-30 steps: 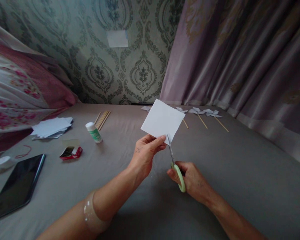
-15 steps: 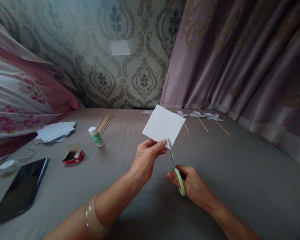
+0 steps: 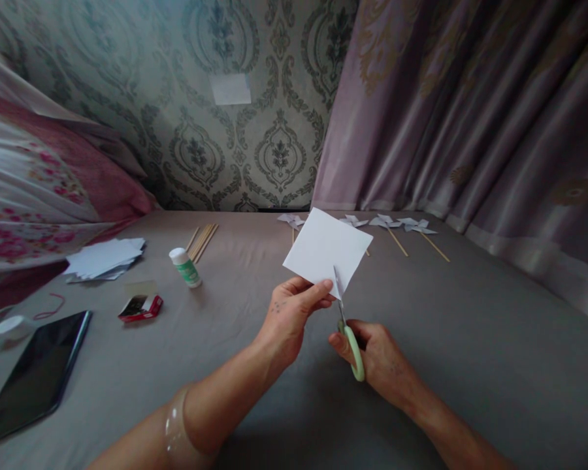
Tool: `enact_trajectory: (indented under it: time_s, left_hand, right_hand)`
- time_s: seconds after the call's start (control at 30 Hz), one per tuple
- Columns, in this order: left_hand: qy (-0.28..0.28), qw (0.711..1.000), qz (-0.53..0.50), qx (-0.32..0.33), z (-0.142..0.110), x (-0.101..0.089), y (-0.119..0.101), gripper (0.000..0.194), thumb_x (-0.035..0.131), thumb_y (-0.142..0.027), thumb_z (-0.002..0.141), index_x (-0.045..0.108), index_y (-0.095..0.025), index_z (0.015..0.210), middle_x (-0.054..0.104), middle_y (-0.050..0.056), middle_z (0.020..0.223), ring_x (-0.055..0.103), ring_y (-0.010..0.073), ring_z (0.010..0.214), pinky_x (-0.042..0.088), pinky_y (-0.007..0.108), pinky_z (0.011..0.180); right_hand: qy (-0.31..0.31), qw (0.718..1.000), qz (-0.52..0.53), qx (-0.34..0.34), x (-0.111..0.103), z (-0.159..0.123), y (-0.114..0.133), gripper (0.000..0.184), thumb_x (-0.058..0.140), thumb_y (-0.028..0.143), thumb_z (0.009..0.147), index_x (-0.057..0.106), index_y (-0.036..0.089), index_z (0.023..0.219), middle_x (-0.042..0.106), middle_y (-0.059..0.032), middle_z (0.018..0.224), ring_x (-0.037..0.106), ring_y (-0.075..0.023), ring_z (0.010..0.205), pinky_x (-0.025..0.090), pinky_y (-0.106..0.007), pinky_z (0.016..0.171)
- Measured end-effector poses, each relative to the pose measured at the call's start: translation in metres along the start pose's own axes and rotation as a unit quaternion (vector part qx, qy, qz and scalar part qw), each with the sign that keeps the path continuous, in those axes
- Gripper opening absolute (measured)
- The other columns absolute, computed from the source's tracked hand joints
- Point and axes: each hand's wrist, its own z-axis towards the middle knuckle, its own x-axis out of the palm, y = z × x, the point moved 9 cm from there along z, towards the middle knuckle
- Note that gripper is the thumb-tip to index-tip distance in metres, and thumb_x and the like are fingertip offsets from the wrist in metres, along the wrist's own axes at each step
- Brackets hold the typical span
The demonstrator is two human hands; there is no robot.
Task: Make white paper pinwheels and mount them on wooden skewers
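Observation:
My left hand (image 3: 298, 307) pinches a square of white paper (image 3: 328, 248) near its lower corner, thumb on top and fingers beneath. The sheet is held up above the table, turned like a diamond. In my right hand (image 3: 372, 356) is a pair of scissors (image 3: 355, 356) with pale green handles, thumb and fingers at the loops. Their blades reach up over the paper's bottom corner, close beside my left thumb. One blade lies across the face of the sheet; the other is mostly hidden.
On the grey-covered table (image 3: 451, 339), paper pinwheels (image 3: 385, 222) on sticks lie at the back right. To the left are a glue stick (image 3: 186, 267), wooden sticks (image 3: 204, 241), a paper stack (image 3: 105, 258), a small red box (image 3: 141, 308), a dark tablet (image 3: 34, 378) and a white round object (image 3: 10, 328).
The paper and my left hand have shifted slightly right and down, and the scissor blades reach a little further in from the corner. My right hand has hardly moved.

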Motion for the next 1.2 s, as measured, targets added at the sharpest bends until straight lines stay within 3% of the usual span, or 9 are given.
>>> enact_trajectory:
  time_s: [1.2]
  left_hand:
    - [0.010,1.000,-0.008,-0.008,0.0005,0.0014,0.0029,0.014,0.081,-0.020,0.062,0.073,-0.012,0.070,0.066,0.002,0.066,0.057,0.0080,0.059,0.045,0.021,0.062]
  right_hand:
    - [-0.033,0.999,-0.008,0.031,-0.0031,0.0033,-0.0077,0.046,0.058,0.061,0.073,0.043,0.021,0.054,0.034,0.0041,0.053,0.030,-0.0107,0.052,0.026,-0.026,0.049]
